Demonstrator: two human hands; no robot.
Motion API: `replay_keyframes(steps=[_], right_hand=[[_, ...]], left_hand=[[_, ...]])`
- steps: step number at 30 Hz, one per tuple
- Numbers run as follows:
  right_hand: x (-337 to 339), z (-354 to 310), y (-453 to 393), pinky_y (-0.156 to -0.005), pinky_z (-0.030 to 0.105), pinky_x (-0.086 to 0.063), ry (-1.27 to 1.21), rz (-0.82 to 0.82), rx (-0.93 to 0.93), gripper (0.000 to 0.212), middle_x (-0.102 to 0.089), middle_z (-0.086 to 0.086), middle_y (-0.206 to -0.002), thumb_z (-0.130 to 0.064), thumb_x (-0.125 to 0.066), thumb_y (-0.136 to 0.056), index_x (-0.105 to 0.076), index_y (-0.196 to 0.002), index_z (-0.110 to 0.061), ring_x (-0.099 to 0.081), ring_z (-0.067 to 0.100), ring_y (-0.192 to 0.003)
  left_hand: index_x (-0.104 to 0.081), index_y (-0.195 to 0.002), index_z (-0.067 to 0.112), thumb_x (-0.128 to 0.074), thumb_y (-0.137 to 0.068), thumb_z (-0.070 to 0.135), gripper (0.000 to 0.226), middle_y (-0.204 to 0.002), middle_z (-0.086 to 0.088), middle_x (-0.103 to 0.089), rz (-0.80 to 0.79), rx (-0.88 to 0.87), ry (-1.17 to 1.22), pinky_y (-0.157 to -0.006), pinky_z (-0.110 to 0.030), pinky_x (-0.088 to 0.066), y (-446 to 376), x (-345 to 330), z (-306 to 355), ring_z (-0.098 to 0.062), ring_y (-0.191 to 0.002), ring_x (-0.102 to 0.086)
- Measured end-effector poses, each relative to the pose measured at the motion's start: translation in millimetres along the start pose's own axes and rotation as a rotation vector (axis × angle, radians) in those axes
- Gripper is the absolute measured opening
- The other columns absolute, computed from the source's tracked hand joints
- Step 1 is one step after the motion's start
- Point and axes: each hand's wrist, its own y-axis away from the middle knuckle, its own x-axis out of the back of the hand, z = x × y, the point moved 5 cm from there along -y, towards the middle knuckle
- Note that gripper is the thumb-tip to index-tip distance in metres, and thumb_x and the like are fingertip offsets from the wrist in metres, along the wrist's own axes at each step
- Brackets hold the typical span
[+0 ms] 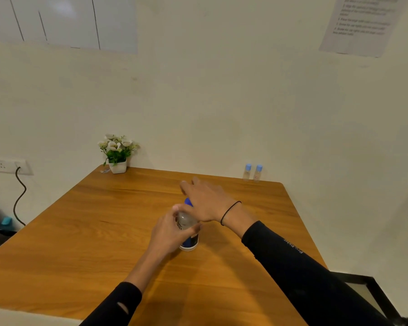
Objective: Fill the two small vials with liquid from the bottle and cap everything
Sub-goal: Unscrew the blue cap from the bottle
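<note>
A clear bottle (188, 234) with a dark blue label stands upright in the middle of the wooden table (104, 231). My left hand (169, 234) is wrapped around its body. My right hand (206, 201) lies over the top, thumb and fingers on the blue cap (188, 201), which is mostly hidden. Two small clear vials (247, 172) (257, 173) with light blue caps on stand side by side at the far right edge of the table, against the wall.
A small white pot of white flowers (117, 151) stands at the table's far left corner. A wall socket with a black cable (19, 196) is at the left. A black frame (368, 292) sits beside the table's right edge.
</note>
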Motion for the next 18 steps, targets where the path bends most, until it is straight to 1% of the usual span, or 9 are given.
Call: replay_keyframes(steps=[3, 4, 7, 9, 11, 13, 14, 16, 18], right_hand=[[-1.9, -1.3, -1.9, -0.063, 0.033, -0.042, -0.039, -0.012, 0.057, 0.012, -0.056, 0.007, -0.104, -0.028, -0.058, -0.104, -0.055, -0.110, -0.017, -0.057, 0.028, -0.087], [-1.9, -1.2, -2.1, -0.060, 0.030, -0.037, -0.081, -0.034, 0.075, 0.008, -0.054, 0.004, -0.103, -0.021, -0.060, -0.102, -0.056, -0.109, -0.018, -0.055, 0.027, -0.088], [-0.1, 0.1, -3.7, -0.060, 0.025, -0.031, -0.163, -0.096, 0.099, 0.022, -0.047, 0.000, -0.105, -0.008, -0.065, -0.096, -0.058, -0.113, -0.021, -0.050, 0.021, -0.090], [-0.4, -1.1, -3.0, -0.061, 0.024, -0.031, -0.185, -0.109, 0.106, 0.024, -0.047, 0.000, -0.107, -0.012, -0.066, -0.096, -0.057, -0.115, -0.021, -0.049, 0.020, -0.091], [-3.6, -3.1, -1.5, -0.064, 0.026, -0.035, -0.187, -0.098, 0.109, 0.028, -0.048, 0.002, -0.112, -0.031, -0.065, -0.098, -0.054, -0.123, -0.023, -0.051, 0.022, -0.094], [-7.6, -0.7, -0.8, -0.068, 0.031, -0.042, -0.092, -0.040, 0.070, 0.043, -0.049, 0.004, -0.118, -0.052, -0.059, -0.099, -0.049, -0.131, -0.025, -0.052, 0.023, -0.095], [-8.0, 0.3, -0.5, -0.068, 0.033, -0.044, -0.023, -0.001, 0.049, 0.044, -0.049, 0.004, -0.118, -0.055, -0.057, -0.099, -0.049, -0.130, -0.024, -0.052, 0.023, -0.092], [-8.4, -0.2, -1.9, -0.060, 0.030, -0.038, 0.029, 0.029, 0.062, 0.028, -0.054, 0.004, -0.111, -0.042, -0.059, -0.103, -0.052, -0.120, -0.021, -0.052, 0.023, -0.085], [-7.8, 0.1, -3.6, -0.058, 0.028, -0.034, -0.057, 0.009, 0.114, 0.013, -0.055, 0.003, -0.104, -0.023, -0.063, -0.101, -0.054, -0.110, -0.021, -0.054, 0.024, -0.085]], left_hand=[[-0.062, -0.115, 0.043, -0.081, -0.066, 0.078, 0.063, -0.097, 0.015, -0.074, -0.011, -0.024, 0.013, -0.075, -0.040, -0.063, -1.1, -0.2, 0.7, -0.006, -0.089, -0.070], [-0.062, -0.113, 0.042, -0.079, -0.065, 0.079, 0.064, -0.097, 0.015, -0.074, -0.011, -0.020, 0.014, -0.077, -0.043, -0.064, -1.4, -0.2, 0.3, -0.006, -0.088, -0.071], [-0.061, -0.119, 0.042, -0.078, -0.064, 0.081, 0.070, -0.103, 0.018, -0.074, -0.012, -0.012, 0.021, -0.082, -0.045, -0.064, -2.4, -0.5, -1.9, -0.005, -0.094, -0.071], [-0.061, -0.122, 0.041, -0.078, -0.064, 0.081, 0.072, -0.105, 0.018, -0.075, -0.019, -0.021, 0.022, -0.083, -0.044, -0.064, -1.9, -0.3, -1.4, -0.004, -0.096, -0.070], [-0.063, -0.115, 0.041, -0.079, -0.065, 0.078, 0.064, -0.101, 0.017, -0.075, -0.016, -0.021, 0.020, -0.079, -0.045, -0.063, -1.6, 1.5, -1.4, -0.004, -0.093, -0.070], [-0.064, -0.109, 0.041, -0.079, -0.066, 0.073, 0.056, -0.097, 0.017, -0.075, -0.016, -0.022, 0.032, -0.074, -0.044, -0.062, -1.0, 2.1, -1.0, -0.003, -0.090, -0.070], [-0.065, -0.107, 0.041, -0.080, -0.067, 0.071, 0.053, -0.096, 0.018, -0.075, -0.020, -0.027, 0.040, -0.073, -0.042, -0.061, -0.7, 2.3, -0.5, -0.002, -0.089, -0.069], [-0.065, -0.107, 0.039, -0.082, -0.068, 0.071, 0.053, -0.094, 0.015, -0.074, -0.034, -0.039, 0.046, -0.071, -0.042, -0.061, -1.3, 2.6, 0.9, -0.005, -0.086, -0.070], [-0.065, -0.108, 0.037, -0.083, -0.068, 0.070, 0.056, -0.093, 0.012, -0.075, -0.057, -0.042, 0.065, -0.074, -0.045, -0.063, -3.4, 1.8, -0.7, -0.008, -0.085, -0.072]])
